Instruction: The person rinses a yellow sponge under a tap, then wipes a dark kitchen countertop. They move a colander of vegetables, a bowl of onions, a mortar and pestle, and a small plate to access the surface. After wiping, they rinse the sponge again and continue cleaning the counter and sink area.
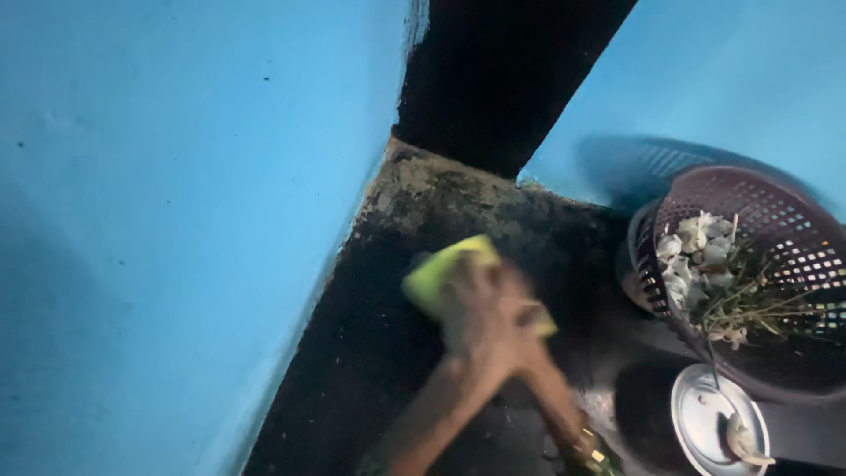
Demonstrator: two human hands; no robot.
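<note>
Head view: both blurred hands (493,317), grip pressed onto yellow-green sponge (432,278), beside brown basket (775,220)

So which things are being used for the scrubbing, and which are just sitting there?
In use:
hands, both pressed on the sponge
yellow-green sponge
dark, grimy counter

Just sitting there:
brown plastic basket holding white scraps and stems
round metal plate

Motion blurs the 2 overlapping hands (493,322), hiding most of the yellow-green sponge (441,269). The frame's edge cuts the round steel plate (705,423) and the dark plastic mesh basket (784,229).
</note>
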